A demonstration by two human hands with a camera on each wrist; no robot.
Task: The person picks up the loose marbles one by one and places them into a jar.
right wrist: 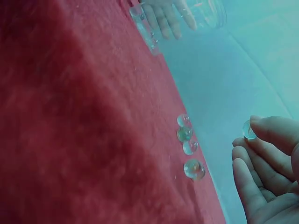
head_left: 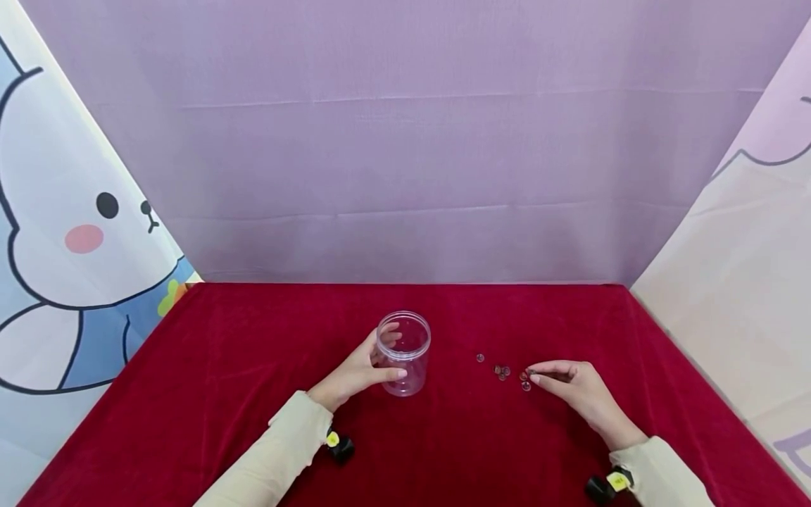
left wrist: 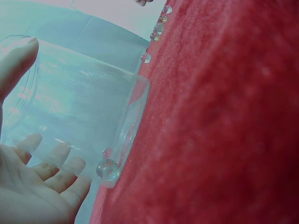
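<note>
One red cloth (head_left: 253, 352) spreads below. At eight o'clock of an upright clear jar (head_left: 412, 362), the left hand (head_left: 355, 374) grips its side with thumb and fingers; a marble (left wrist: 108, 170) shows through the jar's base. At three o'clock from the jar, loose marbles (right wrist: 194, 169) lie on the cloth. Farther right, toward four o'clock, the right hand (head_left: 584, 392) pinches another marble (right wrist: 247, 130) between thumb and forefinger.

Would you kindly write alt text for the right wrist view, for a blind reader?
The right hand pinches a clear marble. Several more marbles lie on red cloth; beyond, the left hand holds a transparent jar with marbles inside.
</note>
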